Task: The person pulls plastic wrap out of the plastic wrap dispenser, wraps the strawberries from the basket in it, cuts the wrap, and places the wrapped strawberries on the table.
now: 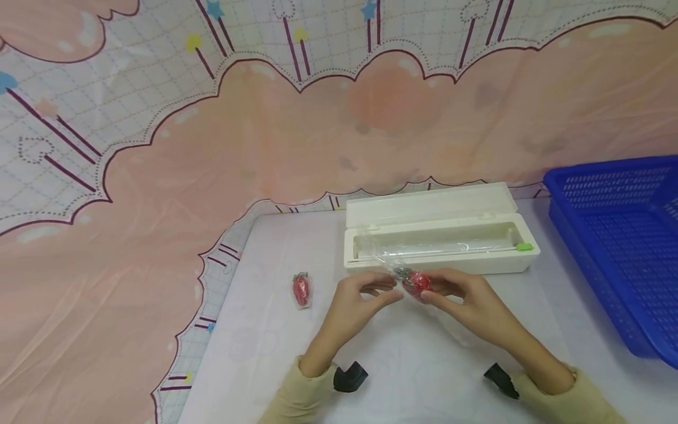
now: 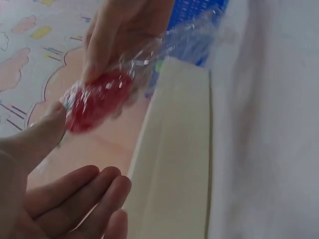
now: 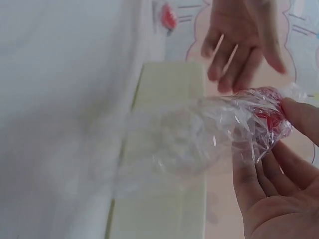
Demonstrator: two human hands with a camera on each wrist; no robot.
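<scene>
My right hand (image 1: 450, 294) pinches a red strawberry (image 1: 416, 282) wrapped in clear cling film, just in front of the white cling film box (image 1: 439, 235). A loose tail of film (image 3: 189, 134) trails from the strawberry (image 3: 269, 112) toward the box (image 3: 169, 149). My left hand (image 1: 371, 294) is beside it with relaxed fingers. In the left wrist view its thumb (image 2: 50, 124) touches the wrapped strawberry (image 2: 94, 99), while the right hand (image 2: 124, 30) grips the fruit from above. A second wrapped strawberry (image 1: 301, 290) lies on the table to the left.
The box lid stands open at the back, with a green slider (image 1: 524, 247) at its right end. A blue plastic basket (image 1: 620, 235) sits at the right. A pink patterned cloth (image 1: 159, 206) covers the surface to the left and behind the white mat (image 1: 275, 353).
</scene>
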